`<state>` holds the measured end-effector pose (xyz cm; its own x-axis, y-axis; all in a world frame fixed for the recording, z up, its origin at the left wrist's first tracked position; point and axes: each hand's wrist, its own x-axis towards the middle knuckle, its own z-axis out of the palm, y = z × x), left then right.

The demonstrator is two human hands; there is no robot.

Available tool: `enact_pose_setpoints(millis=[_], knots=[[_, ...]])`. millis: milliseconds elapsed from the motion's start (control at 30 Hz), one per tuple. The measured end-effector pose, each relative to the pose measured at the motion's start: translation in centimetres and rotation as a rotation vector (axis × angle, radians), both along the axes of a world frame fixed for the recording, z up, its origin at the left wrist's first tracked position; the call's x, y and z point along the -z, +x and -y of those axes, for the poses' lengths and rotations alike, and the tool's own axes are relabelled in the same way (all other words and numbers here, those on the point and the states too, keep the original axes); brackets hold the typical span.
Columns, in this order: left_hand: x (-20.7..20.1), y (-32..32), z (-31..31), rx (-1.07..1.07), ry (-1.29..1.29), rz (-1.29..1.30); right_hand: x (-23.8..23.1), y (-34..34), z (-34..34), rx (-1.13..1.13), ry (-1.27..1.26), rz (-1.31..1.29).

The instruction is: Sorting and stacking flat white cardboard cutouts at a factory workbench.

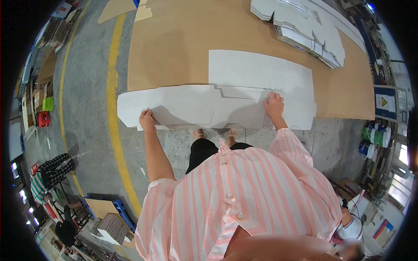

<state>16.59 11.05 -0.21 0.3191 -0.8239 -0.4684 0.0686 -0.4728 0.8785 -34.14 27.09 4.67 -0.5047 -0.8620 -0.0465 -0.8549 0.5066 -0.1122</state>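
Observation:
A white die-cut cardboard sheet (187, 103) lies along the near edge of the brown cardboard surface (174, 52), its left end reaching past it. My left hand (147, 118) is closed on the sheet near its left end, with fingers curled. My right hand (274, 105) is on the same sheet farther right, fingers bent and bunched by its crease lines; their undersides are hidden. Behind and to the right, partly under it, another white cardboard piece (265, 67) extends.
A stack of white die-cut cardboard (305, 37) is at the back right. Yellow lines (114, 87) run along the grey floor at left. Green and white buckets (378, 135) stand at right. People (43, 182) are at lower left and lower right, away from my hands.

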Motion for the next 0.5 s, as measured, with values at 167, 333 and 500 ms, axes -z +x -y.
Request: enact_pose_setpoints(millis=[167,333,500], knots=[[-0.3,0.0,-0.1,-0.038,-0.035,-0.007,-0.7,-2.1,6.0,-0.072,-0.054,-0.005],[-0.6,0.4,-0.4,-0.011,-0.032,-0.012,0.2,-4.3,16.0,-0.239,-0.133,-0.039],[-1.2,-0.5,-0.6,-0.021,-0.012,0.044,2.0,-6.4,21.7,-0.373,-0.139,-0.083]])
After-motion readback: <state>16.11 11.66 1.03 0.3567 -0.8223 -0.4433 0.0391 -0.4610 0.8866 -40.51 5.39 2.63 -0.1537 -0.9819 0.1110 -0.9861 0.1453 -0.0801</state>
